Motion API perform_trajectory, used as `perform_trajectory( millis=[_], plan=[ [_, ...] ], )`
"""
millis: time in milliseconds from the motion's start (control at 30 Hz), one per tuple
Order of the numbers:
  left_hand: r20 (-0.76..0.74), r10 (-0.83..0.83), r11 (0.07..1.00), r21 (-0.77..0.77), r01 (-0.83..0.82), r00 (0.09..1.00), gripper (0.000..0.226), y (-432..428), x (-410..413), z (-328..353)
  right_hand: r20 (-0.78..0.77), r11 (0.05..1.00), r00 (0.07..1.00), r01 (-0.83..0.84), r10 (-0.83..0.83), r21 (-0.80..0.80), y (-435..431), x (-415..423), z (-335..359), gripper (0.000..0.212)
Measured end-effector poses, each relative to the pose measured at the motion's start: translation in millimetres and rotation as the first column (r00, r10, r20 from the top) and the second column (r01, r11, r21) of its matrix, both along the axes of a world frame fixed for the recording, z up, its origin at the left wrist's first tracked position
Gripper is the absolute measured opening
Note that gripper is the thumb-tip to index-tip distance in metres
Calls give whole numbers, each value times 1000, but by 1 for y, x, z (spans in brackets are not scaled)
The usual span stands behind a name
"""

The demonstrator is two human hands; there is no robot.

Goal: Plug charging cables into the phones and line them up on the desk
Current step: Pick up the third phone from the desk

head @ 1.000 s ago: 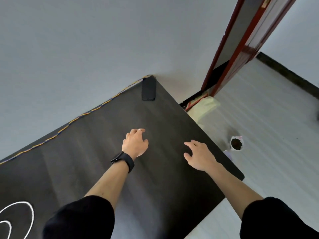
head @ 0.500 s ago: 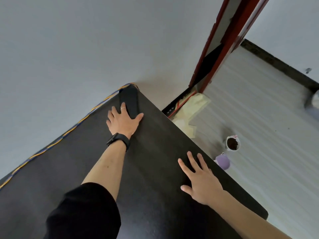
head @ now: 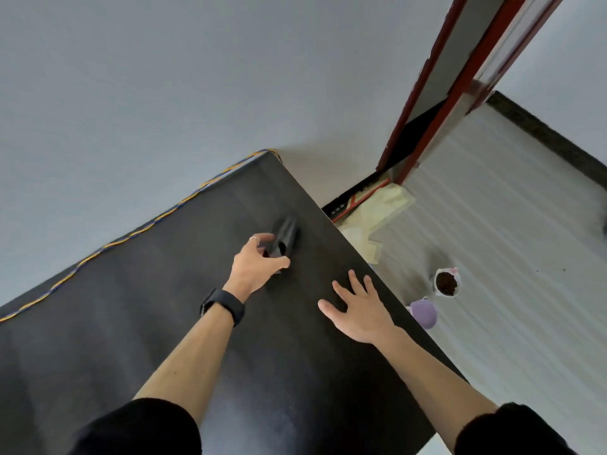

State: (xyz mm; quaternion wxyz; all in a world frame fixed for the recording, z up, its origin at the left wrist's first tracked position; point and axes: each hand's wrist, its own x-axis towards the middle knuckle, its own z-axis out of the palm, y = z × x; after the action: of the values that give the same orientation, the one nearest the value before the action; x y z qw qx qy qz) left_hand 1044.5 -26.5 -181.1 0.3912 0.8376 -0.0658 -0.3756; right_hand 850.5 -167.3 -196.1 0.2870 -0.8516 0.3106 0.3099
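Note:
A black phone (head: 287,236), blurred by motion, sits tilted in the fingers of my left hand (head: 254,267) above the dark desk (head: 164,307), a little in from the desk's right edge. A ring and a black wristband show on that hand and arm. My right hand (head: 359,307) rests flat on the desk with its fingers spread, close to the right edge and holding nothing. A thin yellow and blue cable (head: 131,236) runs along the desk's far edge against the wall. No cable is attached to the phone that I can see.
Grey wall behind the desk. On the floor to the right stand a white cup of dark grounds (head: 446,284), a purple cup (head: 423,311) and crumpled pale yellow paper (head: 374,215). A red door frame (head: 440,93) rises at the upper right.
My left hand reached the phone at the desk's far corner, took hold of it and pulled it back toward me. My right hand has settled flat near the right edge.

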Motion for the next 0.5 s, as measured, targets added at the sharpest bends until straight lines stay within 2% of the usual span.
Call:
perform_trajectory(
  millis=[33,100,167,200,233,300,400,467,500],
  plan=[
    [-122,11,998,-62,-19,992,69,11,-14,7,14,992,994,106,-107,69,-1,3,8,83],
    [-258,-40,992,-126,7,965,68,37,-53,29,35,919,942,319,-335,230,1,-2,28,87],
    [-333,-131,984,-160,81,934,66,58,-94,54,-23,765,844,497,-536,408,4,-18,49,84],
    [-353,-189,977,-162,139,916,66,67,-113,67,-95,656,786,569,-610,496,7,-30,60,76],
    [-366,-247,966,-160,201,897,65,75,-131,77,-173,557,745,612,-644,561,11,-44,70,66],
    [-389,-289,955,-178,236,875,64,94,-170,95,-246,494,767,588,-593,641,22,-82,82,45],
    [-370,-175,967,-239,89,912,67,127,-222,109,-256,414,803,517,-538,749,42,-132,89,22],
    [-319,30,953,-278,-123,947,67,150,-253,109,-262,352,797,501,-545,791,55,-154,90,18],
    [-315,167,918,-296,-264,934,65,161,-270,107,-266,324,796,491,-543,808,63,-163,90,19]
  ],
)
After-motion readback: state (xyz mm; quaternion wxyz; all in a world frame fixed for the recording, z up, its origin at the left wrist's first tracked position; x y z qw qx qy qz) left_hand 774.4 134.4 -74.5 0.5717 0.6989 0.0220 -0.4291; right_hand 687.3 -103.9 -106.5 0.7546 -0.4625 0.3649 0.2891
